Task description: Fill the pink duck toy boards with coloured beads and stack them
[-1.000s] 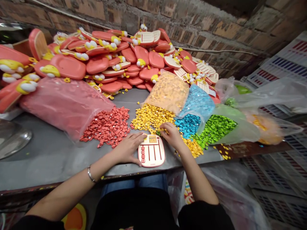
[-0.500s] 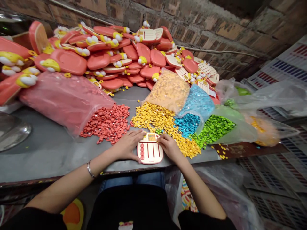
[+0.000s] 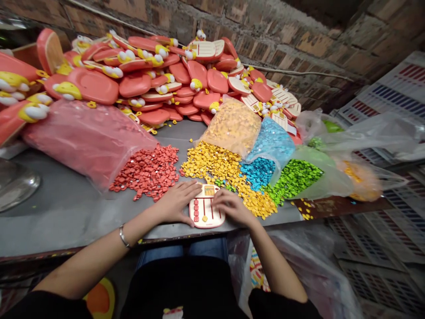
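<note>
A cream slotted toy board (image 3: 209,223) with a red rim lies flat near the table's front edge. My left hand (image 3: 174,204) holds its left side, thumb at the lower edge and fingers across the top corner. Several red pieces (image 3: 196,210) stand in a column in its leftmost slot. One yellow piece (image 3: 205,218) sits at the bottom of the slot beside them. Over the board's right half is my right hand (image 3: 234,207), fingers bent and closed together; whatever is between the fingertips is hidden.
Behind the board lie heaps of red pieces (image 3: 152,170), yellow pieces (image 3: 212,161), blue pieces (image 3: 258,173) and green pieces (image 3: 295,179), spilling from plastic bags. A tall pile of red duck-headed boards (image 3: 134,84) leans toward the brick wall (image 3: 265,31). A metal dish (image 3: 20,184) stands at left.
My right hand has shifted from the board's upper right corner to over its right-hand slots. A yellow piece now shows at the bottom of the second slot. My left hand stays put.
</note>
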`<state>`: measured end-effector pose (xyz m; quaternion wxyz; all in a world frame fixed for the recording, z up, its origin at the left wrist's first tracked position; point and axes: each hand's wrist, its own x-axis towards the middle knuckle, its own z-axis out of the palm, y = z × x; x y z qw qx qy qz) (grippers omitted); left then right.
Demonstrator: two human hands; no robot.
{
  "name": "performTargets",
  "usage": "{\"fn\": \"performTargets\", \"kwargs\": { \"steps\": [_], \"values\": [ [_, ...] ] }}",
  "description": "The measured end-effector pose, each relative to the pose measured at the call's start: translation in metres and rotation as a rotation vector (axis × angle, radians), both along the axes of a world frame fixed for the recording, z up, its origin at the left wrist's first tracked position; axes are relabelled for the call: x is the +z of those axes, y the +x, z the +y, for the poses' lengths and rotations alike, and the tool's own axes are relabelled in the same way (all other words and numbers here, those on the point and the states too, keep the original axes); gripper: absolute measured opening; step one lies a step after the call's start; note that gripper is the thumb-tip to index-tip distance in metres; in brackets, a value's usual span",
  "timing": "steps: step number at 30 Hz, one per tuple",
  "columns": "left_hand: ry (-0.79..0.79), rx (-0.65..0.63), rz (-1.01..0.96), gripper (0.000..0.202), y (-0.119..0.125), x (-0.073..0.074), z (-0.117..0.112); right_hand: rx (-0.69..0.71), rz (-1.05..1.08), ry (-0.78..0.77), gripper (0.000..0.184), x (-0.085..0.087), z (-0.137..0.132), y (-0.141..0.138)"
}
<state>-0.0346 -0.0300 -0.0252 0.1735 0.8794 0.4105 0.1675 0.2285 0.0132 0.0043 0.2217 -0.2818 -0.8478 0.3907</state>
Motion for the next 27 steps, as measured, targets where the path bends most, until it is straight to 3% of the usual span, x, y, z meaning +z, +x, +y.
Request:
{"fn": "performTargets", "kwargs": {
  "steps": [3,5,8,14,22,27],
  "values": [
    [-0.004,0.005,-0.008,0.099,0.0,0.0,0.0,-0.387,-0.016,0.163,0.013,-0.009,0.016,0.006],
    [-0.011,0.008,-0.009,0.099,0.0,0.002,0.0,-0.473,-0.129,0.272,0.012,-0.018,0.024,0.005],
    [-0.03,0.002,0.006,0.099,0.001,0.007,0.0,-0.478,-0.196,0.332,0.018,-0.027,0.028,0.001],
    [-0.069,-0.004,0.036,0.101,0.002,0.019,-0.002,-0.439,0.0,0.227,0.013,-0.026,0.014,-0.006],
    [-0.065,0.011,0.048,0.102,0.005,0.024,-0.005,-0.337,-0.017,0.387,0.016,-0.026,0.006,-0.01],
    [-0.106,0.064,0.086,0.111,0.013,0.034,-0.014,-0.314,0.039,0.301,0.013,-0.026,-0.009,0.0]
  ]
}}
